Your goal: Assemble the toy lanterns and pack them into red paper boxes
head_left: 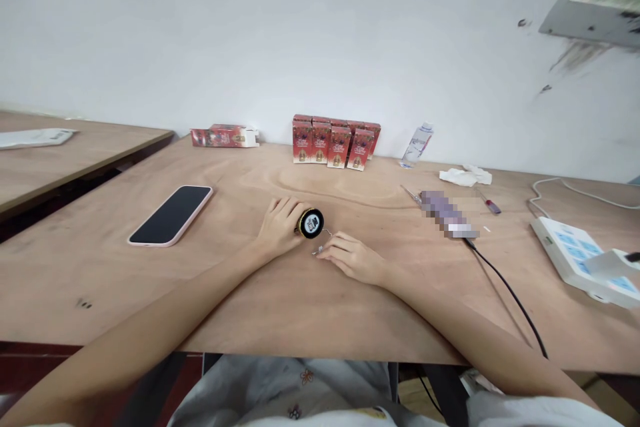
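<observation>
My left hand [283,223] is wrapped round a small object with a black round base [311,223]. That base faces me and bears a white label with dark print; a yellow-gold rim shows at its edge. The rest of the object is hidden behind my fingers. Just to the right, my right hand [351,256] has its fingers closed together, low over the table. A thin bent metal wire [327,232] runs between the black base and these fingers. Some tiny shiny metal piece [317,251] shows at the right fingertips, too small to name.
Several red printed boxes [339,147] stand by the wall, left of a clear bottle [417,145]. An opened red box [225,136] lies farther left. A phone [171,215], tissue [465,176], screwdriver [490,203], cabled purple phone [443,212] and power strip [580,257] lie around.
</observation>
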Available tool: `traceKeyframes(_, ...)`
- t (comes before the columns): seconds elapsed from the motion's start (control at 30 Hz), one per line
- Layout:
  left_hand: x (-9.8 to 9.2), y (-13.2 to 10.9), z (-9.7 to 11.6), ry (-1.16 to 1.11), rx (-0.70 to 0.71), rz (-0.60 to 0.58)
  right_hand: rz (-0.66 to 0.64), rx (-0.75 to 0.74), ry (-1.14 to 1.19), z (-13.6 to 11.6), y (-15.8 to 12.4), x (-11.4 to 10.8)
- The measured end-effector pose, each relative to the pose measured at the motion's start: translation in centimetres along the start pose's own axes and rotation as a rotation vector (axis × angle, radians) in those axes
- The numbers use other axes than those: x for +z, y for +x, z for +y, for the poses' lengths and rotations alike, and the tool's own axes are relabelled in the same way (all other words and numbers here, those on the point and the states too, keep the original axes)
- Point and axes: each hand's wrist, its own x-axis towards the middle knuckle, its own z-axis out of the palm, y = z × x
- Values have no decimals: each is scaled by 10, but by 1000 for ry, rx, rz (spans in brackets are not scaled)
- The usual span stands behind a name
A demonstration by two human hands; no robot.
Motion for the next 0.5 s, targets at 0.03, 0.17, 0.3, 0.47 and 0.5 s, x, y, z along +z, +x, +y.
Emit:
traceKeyframes(0.03, 0, 0, 0, 2, -2, -3, -3, -5, -11, 0, 0, 0)
traceKeyframes(0.17, 1, 0, -1, 0, 8, 0, 14, -11, -35, -1, 0, -1)
traceKeyframes(0.3, 2, 0, -2, -10, 44, 16, 63, -4, -53, -1, 0, 1)
traceKeyframes(0.47, 1, 1, 0, -1, 62, 22, 77, 16, -16, -1, -1, 2)
traceKeyframes(0.5, 1, 1, 0, -3, 63, 21, 80, 33, 5, -1, -1, 2)
